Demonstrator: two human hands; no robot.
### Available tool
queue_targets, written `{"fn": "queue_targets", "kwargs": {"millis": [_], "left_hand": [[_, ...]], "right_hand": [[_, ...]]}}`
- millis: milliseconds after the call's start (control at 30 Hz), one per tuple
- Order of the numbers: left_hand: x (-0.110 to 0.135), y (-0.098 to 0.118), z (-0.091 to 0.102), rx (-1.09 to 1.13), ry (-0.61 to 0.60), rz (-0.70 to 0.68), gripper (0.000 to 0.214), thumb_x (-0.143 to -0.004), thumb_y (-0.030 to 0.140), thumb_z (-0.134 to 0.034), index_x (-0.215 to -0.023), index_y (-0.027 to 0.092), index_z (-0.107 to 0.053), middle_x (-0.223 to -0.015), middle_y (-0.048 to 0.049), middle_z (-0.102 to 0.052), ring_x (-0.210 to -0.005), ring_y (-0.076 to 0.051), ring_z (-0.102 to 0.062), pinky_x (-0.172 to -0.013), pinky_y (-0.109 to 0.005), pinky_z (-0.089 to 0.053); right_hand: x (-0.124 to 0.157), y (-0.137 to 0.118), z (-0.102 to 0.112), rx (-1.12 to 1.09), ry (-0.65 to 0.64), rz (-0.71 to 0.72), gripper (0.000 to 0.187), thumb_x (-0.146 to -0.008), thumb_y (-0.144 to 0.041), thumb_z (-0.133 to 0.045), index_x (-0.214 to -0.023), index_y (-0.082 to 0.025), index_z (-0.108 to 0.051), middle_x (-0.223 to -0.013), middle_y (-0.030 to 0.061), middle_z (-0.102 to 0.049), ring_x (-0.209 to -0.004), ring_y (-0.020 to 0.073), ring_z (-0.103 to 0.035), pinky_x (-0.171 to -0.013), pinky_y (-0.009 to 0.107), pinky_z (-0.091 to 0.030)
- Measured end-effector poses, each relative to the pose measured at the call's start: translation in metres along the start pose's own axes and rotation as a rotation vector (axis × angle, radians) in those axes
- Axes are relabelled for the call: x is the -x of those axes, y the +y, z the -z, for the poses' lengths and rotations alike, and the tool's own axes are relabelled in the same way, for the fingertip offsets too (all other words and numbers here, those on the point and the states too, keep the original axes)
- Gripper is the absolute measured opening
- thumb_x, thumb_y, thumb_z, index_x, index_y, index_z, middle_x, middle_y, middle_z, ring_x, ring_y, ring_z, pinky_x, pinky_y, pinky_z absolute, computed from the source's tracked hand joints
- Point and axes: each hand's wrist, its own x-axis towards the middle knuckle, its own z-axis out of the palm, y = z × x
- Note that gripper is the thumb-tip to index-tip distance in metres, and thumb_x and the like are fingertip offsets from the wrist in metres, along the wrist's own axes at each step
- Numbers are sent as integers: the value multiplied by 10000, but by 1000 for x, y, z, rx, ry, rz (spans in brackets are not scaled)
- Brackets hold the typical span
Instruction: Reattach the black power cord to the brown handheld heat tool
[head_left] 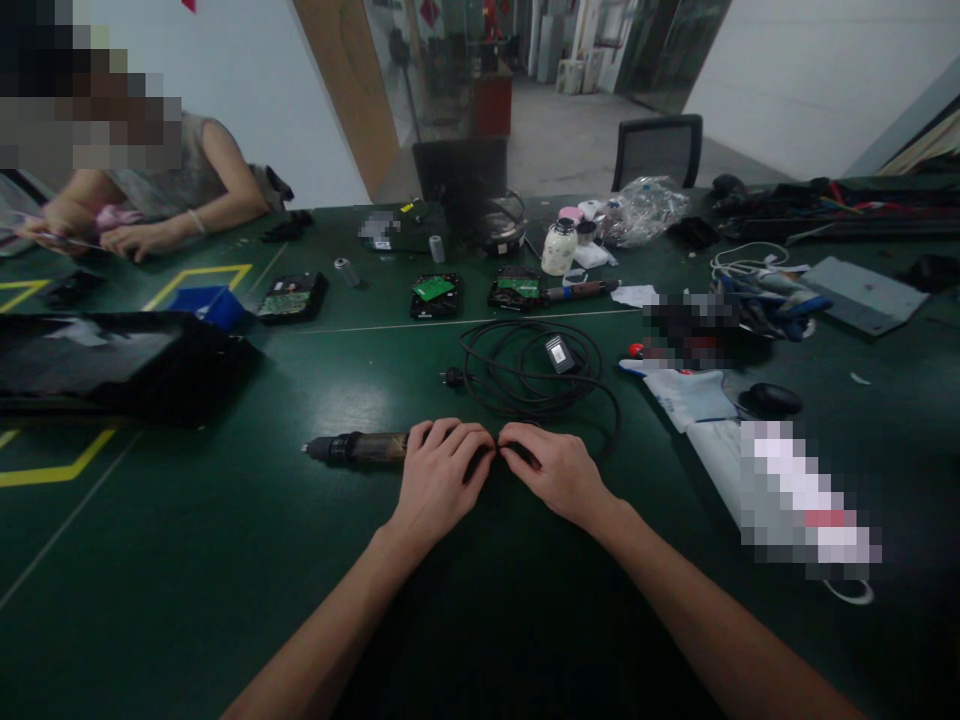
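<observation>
An electric screwdriver (367,448) lies level on the green table with its bit pointing left. My left hand (442,470) is closed over its rear end, hiding that part. Fingertips of my right hand (559,470) pinch the end of a black power cord (616,425), right against the left hand's fingertips. Whether the cord's end is joined to the screwdriver I cannot tell, as the fingers cover it. Beyond the hands the cord lies in loose coils, with a black adapter box (559,353) among them and a plug (452,377) at their left.
Opened hard drives (436,295) with green boards stand farther back, near a second screwdriver (585,290) and a flask (559,247). A white plastic bag (705,410) and a mouse (772,399) lie right. Left are a black tray (112,365) and a seated person (187,180).
</observation>
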Motion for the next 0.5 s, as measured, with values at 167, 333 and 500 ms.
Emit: {"fn": "queue_targets", "kwargs": {"millis": [167, 333, 500], "left_hand": [[0, -1, -3, -12, 1, 7, 124, -998, 302, -645, -1112, 275, -682, -1168, -19, -758, -1164, -272, -623, -1010, -494, -393], [0, 1, 0, 7, -2, 15, 142, -999, 311, -629, -1130, 276, -673, -1184, -18, -754, -1174, -278, -617, -1011, -497, -388], [0, 1, 1, 28, -16, 17, 168, -988, 265, -612, -1147, 274, -667, -1208, -16, -748, -1181, -272, -609, -1026, -496, -381]], "right_hand": [[0, 0, -1, -2, 13, -2, 158, -1047, -254, -561, -1178, -272, -648, -1186, 17, -748, -1066, 203, -726, -916, 309, -547], [0, -1, 0, 8, 12, -2, 174, -1040, -254, -565, -1183, -275, -663, -1180, 18, -753, -1049, 200, -731, -879, 305, -556], [0, -1, 1, 2, 10, -2, 176, -1040, -260, -565, -1186, -270, -664, -1209, 25, -746, -1063, 201, -727, -909, 312, -559]]}}
